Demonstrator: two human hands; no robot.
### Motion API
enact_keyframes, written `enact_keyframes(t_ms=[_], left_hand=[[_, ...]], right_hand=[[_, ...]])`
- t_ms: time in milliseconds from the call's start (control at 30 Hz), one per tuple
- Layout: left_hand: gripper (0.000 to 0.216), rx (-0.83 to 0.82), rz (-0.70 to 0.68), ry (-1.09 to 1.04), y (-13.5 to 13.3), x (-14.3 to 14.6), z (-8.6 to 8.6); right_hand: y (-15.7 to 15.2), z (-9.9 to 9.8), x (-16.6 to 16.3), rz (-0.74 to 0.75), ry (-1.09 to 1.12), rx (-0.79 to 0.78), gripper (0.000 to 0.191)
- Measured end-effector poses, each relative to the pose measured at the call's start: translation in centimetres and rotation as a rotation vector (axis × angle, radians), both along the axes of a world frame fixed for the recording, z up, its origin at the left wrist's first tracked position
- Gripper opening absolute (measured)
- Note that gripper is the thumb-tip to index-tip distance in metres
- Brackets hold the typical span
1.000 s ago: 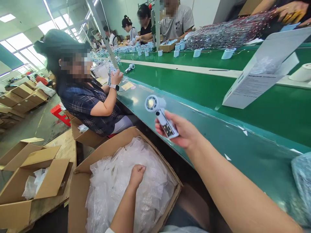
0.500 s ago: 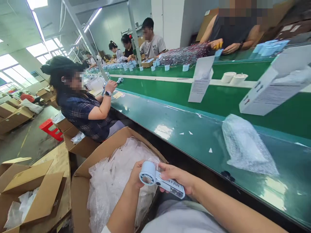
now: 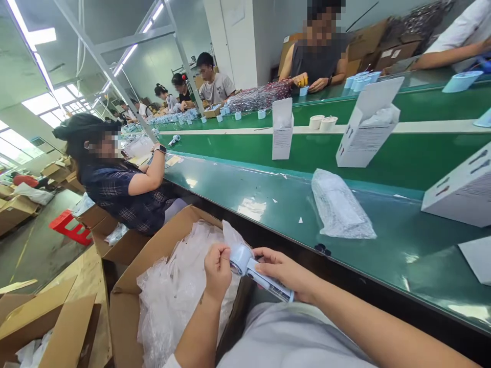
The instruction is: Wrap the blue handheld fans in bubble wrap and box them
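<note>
A light-blue handheld fan [image 3: 241, 258] slants over a cardboard box of clear plastic bags. My right hand [image 3: 282, 270] is closed around its handle, thumb on top. At the left side of the round fan head, my left hand [image 3: 218, 271] is closed, thumb and fingertips pinched against the rim. A piece of clear film [image 3: 231, 234] stands up just behind the fan head; whether my left fingers also hold some of it I cannot tell. The bubble-wrapped package [image 3: 342, 205] lies on the green bench, away from both hands.
The open cardboard box [image 3: 128, 278] stands against the bench edge. White cartons [image 3: 283, 143] stand on the green conveyor [image 3: 314, 148], near two cream round parts [image 3: 322, 122]. A co-worker [image 3: 126, 176] sits at left; others work across the line. More boxes [image 3: 46, 312] lie at lower left.
My left hand has shifted from behind the fan head to a pinch at its left rim. The fan has turned, so its lettering no longer shows. The view has swung right.
</note>
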State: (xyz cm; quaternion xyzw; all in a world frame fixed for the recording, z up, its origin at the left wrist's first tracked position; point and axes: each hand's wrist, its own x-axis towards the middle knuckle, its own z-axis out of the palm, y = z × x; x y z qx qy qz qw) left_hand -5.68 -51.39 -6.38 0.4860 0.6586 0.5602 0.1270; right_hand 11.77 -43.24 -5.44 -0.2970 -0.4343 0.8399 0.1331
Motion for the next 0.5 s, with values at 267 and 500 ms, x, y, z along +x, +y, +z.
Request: enact_keyframes(t_ms=[267, 500], left_hand=[[0.018, 0.247, -0.269, 0.575, -1.1, 3.4, -0.2], [0.017, 0.038, -0.314, 0.304, 0.8, 6.7, -0.3]], right_hand=[[0.4, 0.1, 2.4, -0.177, 0.057, -0.165, 0.046], [0.5, 0.2, 2.0, -0.354, -0.003, -0.292, 0.026]])
